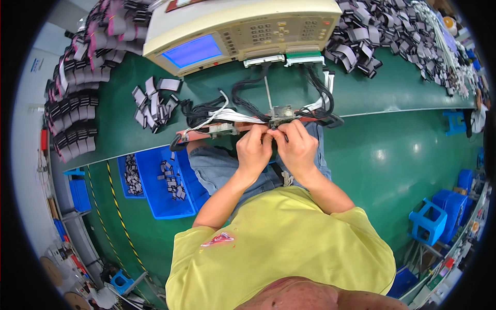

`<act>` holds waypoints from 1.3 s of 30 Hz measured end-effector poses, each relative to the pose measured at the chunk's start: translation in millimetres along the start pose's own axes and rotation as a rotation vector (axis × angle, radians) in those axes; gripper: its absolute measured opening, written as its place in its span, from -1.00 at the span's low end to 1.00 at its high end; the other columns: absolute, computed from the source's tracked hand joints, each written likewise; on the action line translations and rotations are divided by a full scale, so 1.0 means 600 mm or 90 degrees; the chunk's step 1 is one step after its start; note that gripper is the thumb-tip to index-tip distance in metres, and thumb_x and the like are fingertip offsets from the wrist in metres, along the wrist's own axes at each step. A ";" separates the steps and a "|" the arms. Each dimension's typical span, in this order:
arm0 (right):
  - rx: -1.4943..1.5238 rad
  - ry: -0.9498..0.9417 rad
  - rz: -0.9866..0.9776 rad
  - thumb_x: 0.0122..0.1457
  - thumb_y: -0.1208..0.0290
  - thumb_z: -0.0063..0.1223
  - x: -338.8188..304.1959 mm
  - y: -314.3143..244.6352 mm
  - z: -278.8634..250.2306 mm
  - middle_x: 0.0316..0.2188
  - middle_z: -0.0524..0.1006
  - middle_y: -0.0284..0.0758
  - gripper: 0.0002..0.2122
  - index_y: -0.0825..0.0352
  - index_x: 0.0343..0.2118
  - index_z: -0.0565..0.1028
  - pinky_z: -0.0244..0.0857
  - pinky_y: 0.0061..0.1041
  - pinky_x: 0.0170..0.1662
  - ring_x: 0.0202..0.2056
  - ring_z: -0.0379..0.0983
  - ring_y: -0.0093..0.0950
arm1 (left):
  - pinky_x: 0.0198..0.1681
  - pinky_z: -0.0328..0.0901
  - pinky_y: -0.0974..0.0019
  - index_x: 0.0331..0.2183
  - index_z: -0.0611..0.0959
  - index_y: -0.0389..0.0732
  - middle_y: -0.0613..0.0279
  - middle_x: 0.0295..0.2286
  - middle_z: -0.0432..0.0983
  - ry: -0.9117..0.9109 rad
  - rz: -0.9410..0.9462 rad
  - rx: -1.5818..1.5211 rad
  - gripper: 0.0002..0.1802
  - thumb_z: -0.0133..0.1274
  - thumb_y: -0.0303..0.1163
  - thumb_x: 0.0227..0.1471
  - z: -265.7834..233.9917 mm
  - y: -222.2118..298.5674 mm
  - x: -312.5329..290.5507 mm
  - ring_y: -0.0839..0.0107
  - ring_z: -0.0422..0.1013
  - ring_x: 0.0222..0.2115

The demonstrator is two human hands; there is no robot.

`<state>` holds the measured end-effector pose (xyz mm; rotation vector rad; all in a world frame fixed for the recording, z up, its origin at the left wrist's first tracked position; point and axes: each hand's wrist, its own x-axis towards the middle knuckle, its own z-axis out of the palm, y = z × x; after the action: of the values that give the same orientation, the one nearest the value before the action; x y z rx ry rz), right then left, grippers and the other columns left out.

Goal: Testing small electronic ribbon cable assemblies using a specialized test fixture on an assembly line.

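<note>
My left hand (pixel 253 148) and my right hand (pixel 298 146) meet at the table's near edge, thumbs and forefingers pinched close together. Between the fingertips is something small and dark, mostly covered by them, so its kind does not show. Just beyond them sits a small clear-and-metal fixture (pixel 282 114) with a thin rod rising behind it. Black cables (pixel 249 106) and a bundle of white wires (pixel 238 117) run from this area toward a beige bench tester (pixel 243 36) with a lit blue screen. Left of my hands, a second small fixture (pixel 223 129) lies on an orange-red strip.
Short grey ribbon cables with black connectors (pixel 153 106) lie loose on the green table (pixel 116 132). Larger heaps (pixel 356 33) stand at the back right and stacked bundles (pixel 75 111) at the far left. Blue bins (pixel 168 206) hold more below. A blue stool (pixel 428 222) stands right.
</note>
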<state>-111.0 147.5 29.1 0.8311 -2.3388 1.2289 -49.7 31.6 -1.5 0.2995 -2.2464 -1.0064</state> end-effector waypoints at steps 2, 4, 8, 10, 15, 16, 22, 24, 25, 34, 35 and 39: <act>0.001 -0.003 -0.012 0.11 0.33 0.39 -0.002 0.006 -0.002 -0.50 0.50 -0.36 -0.81 0.22 -0.43 0.54 0.37 -0.34 -0.55 -0.57 0.51 -0.27 | -0.43 0.42 0.04 -0.29 0.60 -0.23 -0.02 -0.48 0.59 -0.032 -0.024 -0.008 -0.88 0.23 -0.53 0.11 -0.007 0.009 0.001 -0.04 0.56 -0.48; -0.009 -0.031 -0.035 0.11 0.30 0.41 0.002 0.011 -0.011 -0.48 0.52 -0.35 -0.81 0.23 -0.39 0.57 0.37 -0.34 -0.55 -0.57 0.52 -0.26 | -0.42 0.43 0.03 -0.29 0.60 -0.22 -0.02 -0.46 0.60 -0.075 -0.042 -0.036 -0.88 0.23 -0.51 0.12 -0.026 0.019 0.006 -0.05 0.57 -0.45; 0.064 -0.067 -0.064 0.10 0.36 0.44 0.005 0.001 -0.043 -0.39 0.57 -0.32 -0.79 0.30 -0.30 0.59 0.38 -0.43 -0.56 -0.60 0.50 -0.38 | -0.39 0.46 0.17 -0.34 0.67 -0.24 0.08 -0.44 0.64 -0.065 0.047 -0.067 -0.89 0.30 -0.51 0.06 -0.111 0.046 0.029 0.10 0.60 -0.46; 0.097 -0.075 -0.047 0.10 0.39 0.44 0.002 0.001 -0.052 -0.35 0.58 -0.31 -0.78 0.33 -0.27 0.60 0.38 -0.46 -0.56 -0.61 0.49 -0.42 | -0.37 0.46 0.26 -0.40 0.71 -0.23 0.14 -0.45 0.65 0.028 0.061 0.017 -0.92 0.32 -0.56 0.01 -0.162 0.032 0.051 0.22 0.59 -0.45; 0.129 -0.045 -0.049 0.12 0.51 0.40 -0.004 0.007 -0.055 -0.29 0.59 -0.30 -0.81 0.35 -0.25 0.58 0.37 -0.51 -0.56 -0.61 0.48 -0.47 | -0.18 0.39 0.06 -0.21 0.68 -0.31 0.02 -0.29 0.54 0.201 -0.067 0.383 -0.70 0.37 -0.40 0.03 -0.289 -0.124 0.118 0.02 0.49 -0.25; 0.132 -0.042 -0.049 0.12 0.51 0.40 -0.005 0.008 -0.055 -0.29 0.59 -0.30 -0.81 0.35 -0.25 0.58 0.37 -0.51 -0.56 -0.61 0.48 -0.47 | -0.11 0.38 0.04 -0.20 0.68 -0.34 -0.02 -0.26 0.52 0.182 -0.097 0.428 -0.66 0.38 -0.37 0.02 -0.301 -0.152 0.122 -0.02 0.47 -0.19; 0.135 -0.052 -0.053 0.13 0.55 0.37 0.000 0.013 -0.054 -0.29 0.59 -0.30 -0.83 0.35 -0.26 0.58 0.38 -0.49 -0.55 -0.60 0.50 -0.45 | -0.38 0.39 0.29 -0.23 0.71 -0.37 0.22 -0.48 0.58 0.206 -0.148 0.266 -0.74 0.32 -0.37 0.13 -0.345 -0.265 0.128 0.37 0.45 -0.53; 0.128 -0.057 -0.052 0.12 0.56 0.37 0.002 0.014 -0.057 -0.29 0.59 -0.30 -0.84 0.35 -0.27 0.58 0.39 -0.47 -0.53 -0.58 0.51 -0.43 | -0.41 0.33 0.41 -0.24 0.70 -0.37 0.33 -0.49 0.57 0.282 -0.244 0.000 -0.75 0.28 -0.34 0.20 -0.360 -0.258 0.154 0.55 0.42 -0.51; 0.127 -0.055 -0.051 0.12 0.56 0.37 0.002 0.016 -0.058 -0.29 0.59 -0.30 -0.84 0.35 -0.27 0.58 0.39 -0.47 -0.53 -0.58 0.51 -0.43 | -0.44 0.26 0.49 -0.26 0.71 -0.35 0.39 -0.49 0.56 0.278 -0.286 -0.071 -0.75 0.23 -0.31 0.26 -0.374 -0.249 0.162 0.68 0.39 -0.49; 0.124 -0.075 -0.052 0.11 0.55 0.37 0.000 0.016 -0.060 -0.29 0.59 -0.31 -0.84 0.33 -0.28 0.59 0.40 -0.45 -0.52 -0.56 0.53 -0.40 | -0.35 0.38 0.44 -0.19 0.64 -0.34 0.20 -0.37 0.64 0.175 -0.354 -0.442 -0.72 0.02 -0.30 0.42 -0.383 -0.232 0.159 0.50 0.50 -0.44; 0.125 -0.082 -0.059 0.11 0.54 0.37 0.001 0.017 -0.059 -0.29 0.59 -0.31 -0.84 0.33 -0.28 0.58 0.40 -0.44 -0.51 -0.56 0.53 -0.39 | -0.31 0.41 0.43 -0.18 0.64 -0.33 0.20 -0.35 0.64 0.156 -0.341 -0.445 -0.72 -0.02 -0.31 0.44 -0.377 -0.232 0.157 0.50 0.51 -0.42; 0.107 -0.096 -0.076 0.10 0.49 0.39 -0.001 0.023 -0.059 -0.30 0.58 -0.32 -0.83 0.32 -0.31 0.58 0.42 -0.41 -0.50 -0.54 0.54 -0.36 | -0.22 0.43 0.41 -0.13 0.65 -0.33 0.21 -0.32 0.64 0.105 -0.286 -0.431 -0.71 -0.03 -0.29 0.45 -0.327 -0.226 0.145 0.52 0.52 -0.38</act>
<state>-117.6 183.0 39.7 1.1380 -2.2850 1.3687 3.2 -213.9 37.0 0.5651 -1.5948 -1.8267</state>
